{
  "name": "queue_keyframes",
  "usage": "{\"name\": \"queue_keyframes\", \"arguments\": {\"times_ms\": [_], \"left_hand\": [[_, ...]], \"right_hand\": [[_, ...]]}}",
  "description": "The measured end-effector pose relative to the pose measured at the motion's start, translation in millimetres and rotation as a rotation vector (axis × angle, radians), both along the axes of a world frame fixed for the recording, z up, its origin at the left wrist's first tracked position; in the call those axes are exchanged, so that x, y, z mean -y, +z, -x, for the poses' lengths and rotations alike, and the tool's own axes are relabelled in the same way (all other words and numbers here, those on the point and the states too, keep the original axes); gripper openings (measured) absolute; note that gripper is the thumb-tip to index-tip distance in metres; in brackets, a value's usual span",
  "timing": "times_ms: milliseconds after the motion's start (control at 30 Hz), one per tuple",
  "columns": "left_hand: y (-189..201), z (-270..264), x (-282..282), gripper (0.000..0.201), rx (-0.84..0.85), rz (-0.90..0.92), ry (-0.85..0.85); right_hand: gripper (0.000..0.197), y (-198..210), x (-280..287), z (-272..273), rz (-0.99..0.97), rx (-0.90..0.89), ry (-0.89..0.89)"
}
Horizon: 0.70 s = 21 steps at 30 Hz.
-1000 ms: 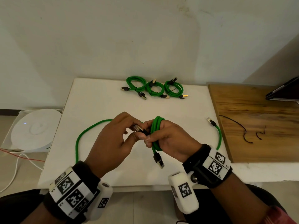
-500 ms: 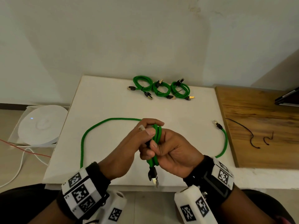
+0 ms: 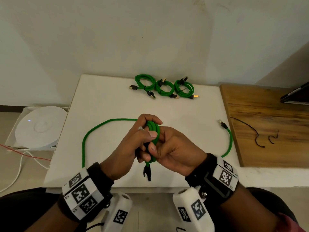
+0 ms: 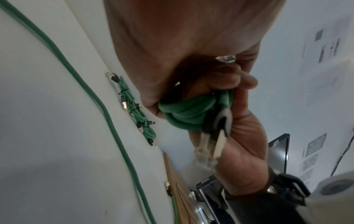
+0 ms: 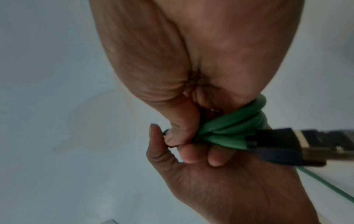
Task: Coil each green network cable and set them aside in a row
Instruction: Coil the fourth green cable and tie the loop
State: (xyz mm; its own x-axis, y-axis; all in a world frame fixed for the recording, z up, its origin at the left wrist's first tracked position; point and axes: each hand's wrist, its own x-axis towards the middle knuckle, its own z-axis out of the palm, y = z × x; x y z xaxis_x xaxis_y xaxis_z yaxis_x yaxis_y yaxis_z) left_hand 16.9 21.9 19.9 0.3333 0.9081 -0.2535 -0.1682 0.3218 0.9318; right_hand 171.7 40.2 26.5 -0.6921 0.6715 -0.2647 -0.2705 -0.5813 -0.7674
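Head view: I read no brand, only square black-and-white markers on wrist bands; left hand [image 3: 132, 146] and right hand [image 3: 173, 153] both grasp coiled green cable [image 3: 153, 131] at frame centre, bundle tighter than half a second ago, plug [image 3: 147, 173] dangling lower; three finished coils [image 3: 164, 87] in row at upper centre. Left wrist view: fingers [image 4: 231, 78] clamp loops. Right wrist view: thumb [image 5: 182, 130] pinches loops; black plug at right edge.

Coiled cable [image 3: 153, 129]: matt green jacket, finely braided look; black plastic plug boot [image 3: 147, 172]. Surface [image 3: 103, 97] matt white, smooth. Adjacent board [image 3: 267, 114]: wood, visible grain, dull finish.
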Motion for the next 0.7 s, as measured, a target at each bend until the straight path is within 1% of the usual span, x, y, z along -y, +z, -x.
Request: {"name": "queue_keyframes", "arguments": {"times_ms": [100, 200, 300, 367, 500, 600, 700], "left_hand": [[-4, 3, -2, 0.032, -0.053, -0.046, 0.028], [-8, 6, -5, 0.026, -0.046, -0.051, 0.066], [-11, 7, -8, 0.026, -0.064, -0.12, 0.143], [-10, 7, -9, 0.026, -0.066, -0.135, 0.189], [-10, 7, -10, 0.023, -0.061, -0.093, 0.272], [-13, 10, -12, 0.02, -0.007, -0.031, 0.36], [-15, 11, -13, 0.018, 0.009, -0.002, 0.394]], "right_hand": [[0.024, -2, -1, -4, -0.099, 0.126, -0.031], [0.028, -6, -2, -6, -0.112, 0.188, -0.1], [0.031, -8, -3, -7, -0.199, 0.314, -0.223], [0.033, -9, -5, -8, -0.266, 0.351, -0.279], [0.033, -11, -6, -8, -0.351, 0.374, -0.319], [0.027, -15, -8, -8, -0.386, 0.466, -0.389], [0.024, -19, -9, -5, -0.409, 0.516, -0.427]]}}
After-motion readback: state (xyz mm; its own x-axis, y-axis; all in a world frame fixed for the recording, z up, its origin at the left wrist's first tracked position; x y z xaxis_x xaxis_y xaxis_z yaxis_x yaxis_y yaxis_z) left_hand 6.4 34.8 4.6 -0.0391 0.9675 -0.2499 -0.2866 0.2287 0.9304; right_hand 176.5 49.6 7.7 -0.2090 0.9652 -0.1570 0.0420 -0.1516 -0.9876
